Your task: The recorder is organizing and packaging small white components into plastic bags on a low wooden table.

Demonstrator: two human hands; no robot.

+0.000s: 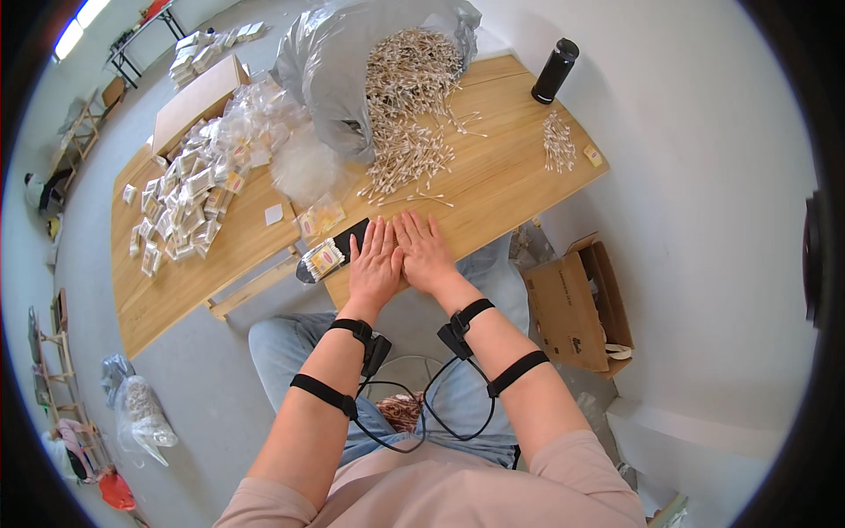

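My left hand (pixel 376 267) and my right hand (pixel 423 255) lie flat side by side at the near edge of the wooden table (pixel 502 180), fingers stretched out and pointing away from me. Nothing shows in either hand; what is under the palms is hidden. Just left of my left hand, a filled clear pack of cotton swabs (pixel 322 258) lies on a black strip (pixel 354 234). A flat clear bag with a yellow-orange print (pixel 320 216) is beyond it. Past my fingertips, loose cotton swabs (pixel 409 163) spill from a large grey plastic bag (pixel 321 75).
Filled packs (pixel 189 198) are heaped on the left, beside clear empty bags (pixel 255 132) and an open carton (pixel 201 107). A black bottle (pixel 555 70) and a small swab pile (pixel 559 143) stand far right. A cardboard box (pixel 572 308) sits on the floor to the right.
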